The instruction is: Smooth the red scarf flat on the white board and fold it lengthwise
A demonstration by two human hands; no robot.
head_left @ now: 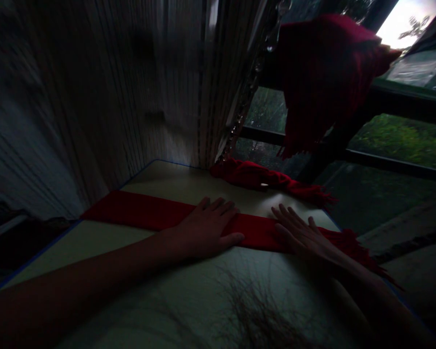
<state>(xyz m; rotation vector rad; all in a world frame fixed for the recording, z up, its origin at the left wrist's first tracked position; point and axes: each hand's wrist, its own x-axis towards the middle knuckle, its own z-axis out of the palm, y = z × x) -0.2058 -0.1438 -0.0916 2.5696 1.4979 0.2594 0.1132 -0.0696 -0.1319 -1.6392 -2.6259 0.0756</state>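
A red scarf (141,209), folded into a long flat strip, lies across the pale table (160,177) from its left edge to its right, where a fringe spills over. My left hand (212,228) rests on the strip near its middle, palm down with the fingers spread. Farther right, my right hand (300,232) also lies on the scarf, fingers stretched out and slightly apart. The cloth between the two hands looks flat. Parts of it are hidden under both palms.
A second red fringed scarf (254,175) lies bunched along the table's back edge. Another red cloth (323,72) hangs by the dark window frame (407,104). A string curtain (174,97) hangs behind the table, with a beaded strand (236,128) at its side. The light is dim.
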